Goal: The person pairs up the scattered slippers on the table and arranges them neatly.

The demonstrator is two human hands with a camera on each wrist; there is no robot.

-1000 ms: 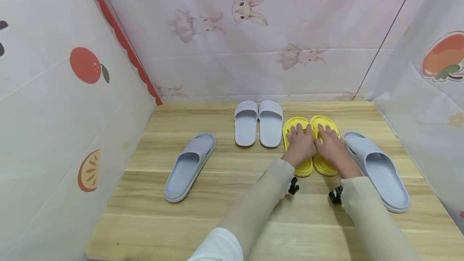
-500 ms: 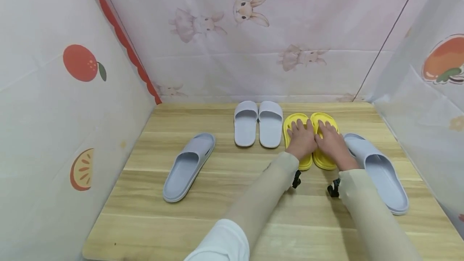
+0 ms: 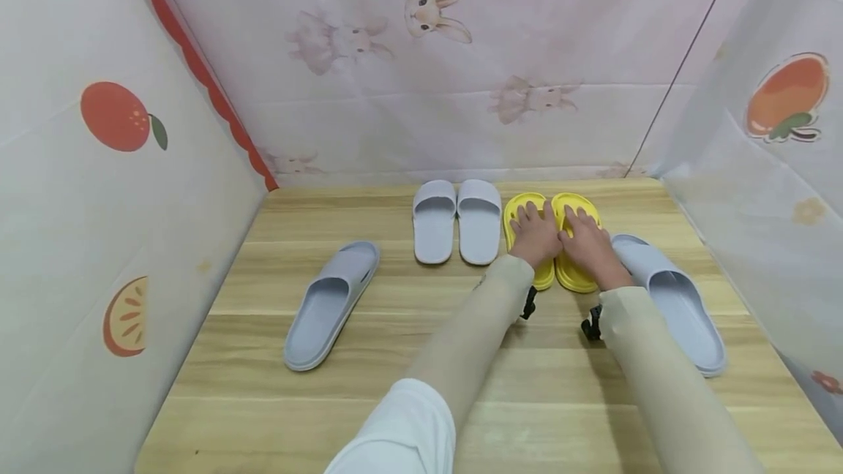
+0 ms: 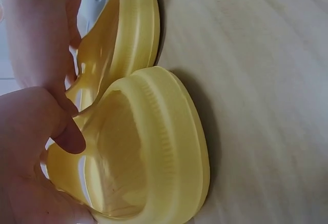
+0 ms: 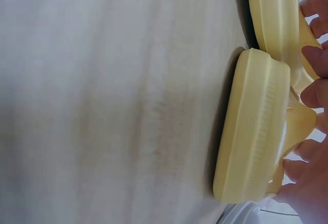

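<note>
Two yellow slippers stand side by side on the wooden desk [image 3: 263, 415], right of centre, soles down and toes pointed at the cloth wall [image 3: 395, 123] behind. The person's left hand [image 3: 536, 235] lies over the left yellow slipper [image 3: 546, 276], and the right hand [image 3: 588, 242] lies over the right yellow slipper [image 3: 571, 274]. Both hands have their fingers spread forward and rest on the slippers' straps rather than clenching; the left wrist view shows the left thumb [image 4: 70, 138] at the inner edge of the strap, on the side next to the other slipper. The heels of the pair face the person.

Just left of the yellow slippers, a pair of small pale slippers [image 3: 480, 229] stands close together, toes also toward the wall. Near the right hand is a large grey-blue slipper [image 3: 685, 313], slanted, its toe just beside the right yellow slipper and partly behind the person's right sleeve [image 3: 672, 386]. Another large slipper [image 3: 319, 320] of the same colour lies well apart on the left side of the desk, its toe angled toward the small pale pair. The wall carries printed rabbits [image 3: 428, 13].
</note>
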